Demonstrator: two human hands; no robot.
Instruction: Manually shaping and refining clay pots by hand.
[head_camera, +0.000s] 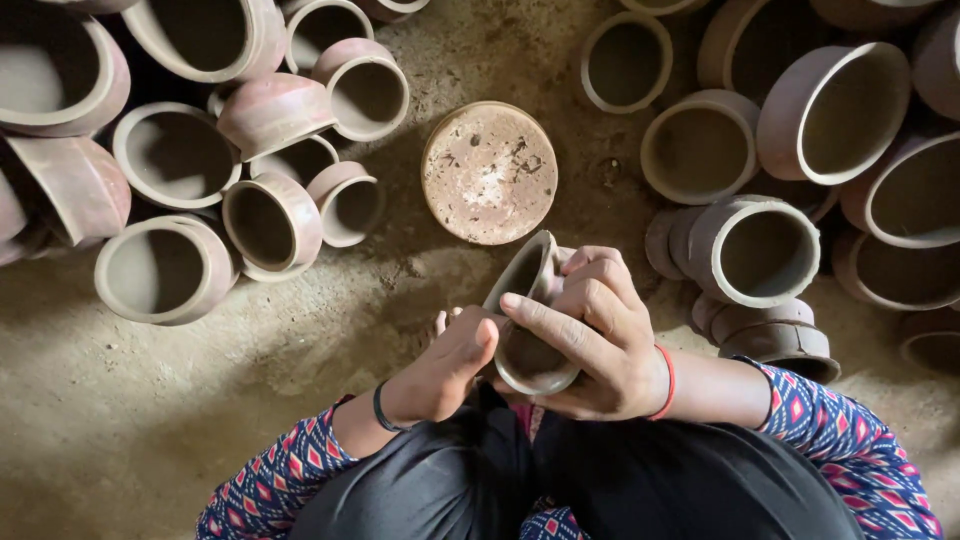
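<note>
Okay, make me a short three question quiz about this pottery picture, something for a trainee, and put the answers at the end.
1. True or false: both hands touch the small clay pot.
2. What lies on the ground just beyond that pot? A) a round flat disc B) a metal bucket C) a brush
3. Which wrist wears the red band?

Key:
1. True: the right hand wraps its side, the left hand meets its rim.
2. A, the round disc.
3. The right wrist.

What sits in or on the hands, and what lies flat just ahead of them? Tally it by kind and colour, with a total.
clay pot, gripped by left hand and right hand: 1
black wristband: 1
red wristband: 1
round flat disc: 1
Total: 4
</note>
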